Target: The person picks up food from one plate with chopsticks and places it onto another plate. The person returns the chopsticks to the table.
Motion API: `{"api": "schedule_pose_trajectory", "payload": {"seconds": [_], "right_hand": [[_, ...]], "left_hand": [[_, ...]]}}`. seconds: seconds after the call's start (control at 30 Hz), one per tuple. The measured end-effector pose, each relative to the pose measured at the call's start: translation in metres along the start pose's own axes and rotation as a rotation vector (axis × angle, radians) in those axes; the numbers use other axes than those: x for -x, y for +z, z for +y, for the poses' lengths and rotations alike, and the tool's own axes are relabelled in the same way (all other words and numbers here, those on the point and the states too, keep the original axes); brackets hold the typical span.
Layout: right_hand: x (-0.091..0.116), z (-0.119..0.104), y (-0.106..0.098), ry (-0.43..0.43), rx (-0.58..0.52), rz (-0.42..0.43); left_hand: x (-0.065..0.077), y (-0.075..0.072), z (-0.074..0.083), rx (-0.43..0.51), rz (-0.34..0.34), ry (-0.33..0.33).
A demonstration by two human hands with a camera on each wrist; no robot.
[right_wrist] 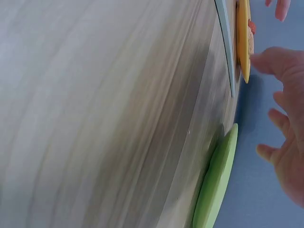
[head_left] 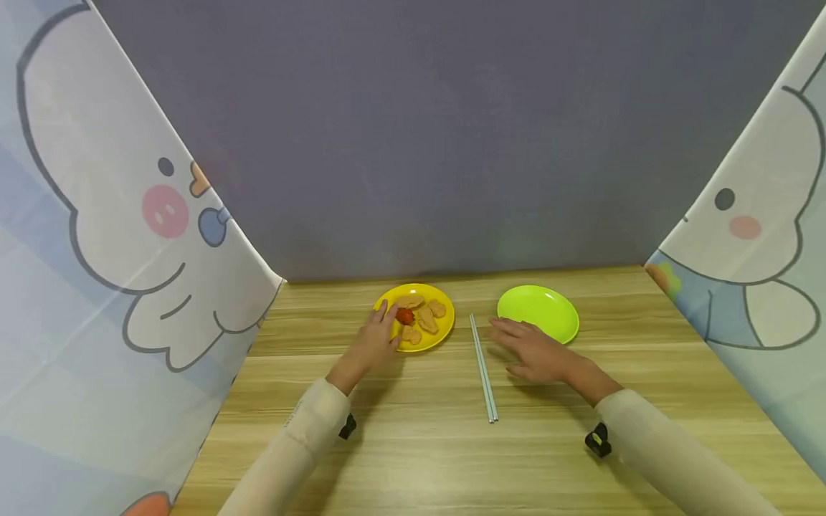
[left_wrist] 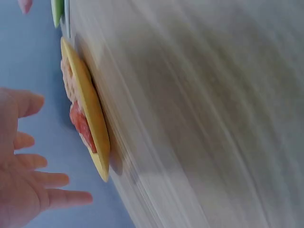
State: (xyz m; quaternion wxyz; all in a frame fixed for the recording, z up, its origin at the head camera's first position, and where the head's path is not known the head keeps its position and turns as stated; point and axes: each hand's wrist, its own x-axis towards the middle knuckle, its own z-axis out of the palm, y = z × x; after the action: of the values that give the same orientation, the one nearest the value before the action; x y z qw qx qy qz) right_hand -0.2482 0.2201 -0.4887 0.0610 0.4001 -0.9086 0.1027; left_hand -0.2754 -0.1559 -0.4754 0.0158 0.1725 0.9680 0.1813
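My left hand hovers at the left side of a yellow plate, fingers spread and holding nothing. On that plate lie several tan, breaded-looking pieces and one red piece. In the left wrist view the palm and fingers show apart from the yellow rim. My right hand is held over the table with loosely extended fingers, between a pair of pale blue chopsticks and a bright green plate. Nothing lies on the green plate. The right wrist view shows that hand empty too.
The wood-grain table ends at a plain grey wall panel behind the plates. Cartoon-printed sheets stand on the left and right. Black wrist devices hang under both cream sleeves.
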Motion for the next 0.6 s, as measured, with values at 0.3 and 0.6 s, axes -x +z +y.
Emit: {"api": "schedule_pose_trajectory", "payload": {"seconds": [0.3, 0.6], "right_hand": [[-0.014, -0.005, 0.006, -0.209, 0.027, 0.039], [-0.024, -0.018, 0.012, -0.276, 0.026, -0.043]], "left_hand": [[-0.014, -0.008, -0.02, 0.098, 0.094, -0.162], [-0.024, -0.006, -0.035, 0.172, 0.069, -0.264]]}}
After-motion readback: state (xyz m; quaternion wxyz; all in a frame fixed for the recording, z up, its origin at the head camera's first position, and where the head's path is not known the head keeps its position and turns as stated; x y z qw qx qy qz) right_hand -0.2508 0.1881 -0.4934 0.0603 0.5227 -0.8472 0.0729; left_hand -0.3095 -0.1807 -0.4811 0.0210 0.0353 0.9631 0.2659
